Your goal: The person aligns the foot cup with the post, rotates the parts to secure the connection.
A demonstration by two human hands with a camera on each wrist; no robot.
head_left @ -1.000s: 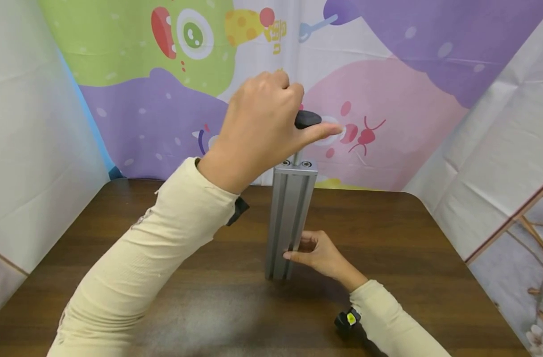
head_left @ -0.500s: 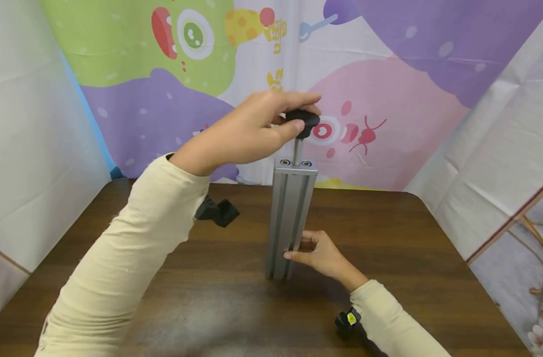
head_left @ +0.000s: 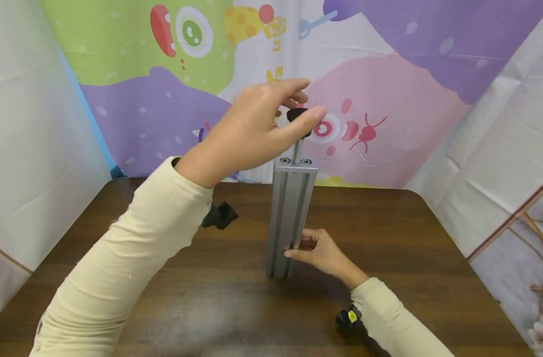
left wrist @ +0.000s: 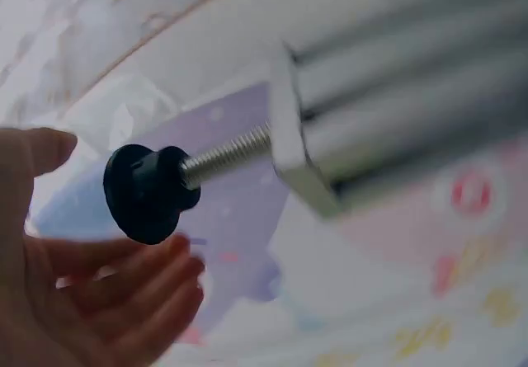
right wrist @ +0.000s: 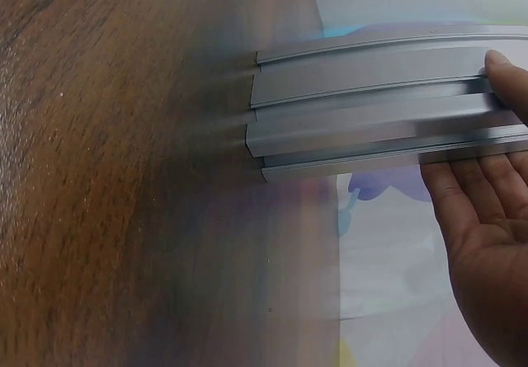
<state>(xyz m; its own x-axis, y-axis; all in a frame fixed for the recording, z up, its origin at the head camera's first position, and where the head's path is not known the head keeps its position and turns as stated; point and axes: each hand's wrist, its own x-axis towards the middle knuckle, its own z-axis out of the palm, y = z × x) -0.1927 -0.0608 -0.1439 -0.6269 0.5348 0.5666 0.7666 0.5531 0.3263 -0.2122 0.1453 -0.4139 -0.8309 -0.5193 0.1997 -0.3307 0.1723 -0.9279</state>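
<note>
An aluminium extrusion (head_left: pixel 286 218) stands upright on the table, with an end plate (head_left: pixel 295 169) and two bolt heads on top. From the plate rises a threaded rod (left wrist: pixel 227 159) carrying a black levelling foot (left wrist: pixel 142 192) with a wide flared disc. My left hand (head_left: pixel 253 126) is around the foot, thumb on the near side and fingers beyond. In the left wrist view a gap shows between the foot and the loosely bent fingers (left wrist: pixel 157 289). Low on the extrusion, my right hand (head_left: pixel 322 253) grips it, thumb on the near face and fingers (right wrist: pixel 470 190) on another side.
The brown wooden table (head_left: pixel 200 292) ends at a printed cartoon cloth (head_left: pixel 137 124) just behind the extrusion. White cloth sides (head_left: pixel 481 144) hang left and right. Dark wrist-worn gear (head_left: pixel 347 317) sits at each cuff.
My left hand has turned at the wrist from a raised, bent pose. Half a second ago its thumb and fingers pinched the levelling foot; now they are spread off it. The right hand stays put.
</note>
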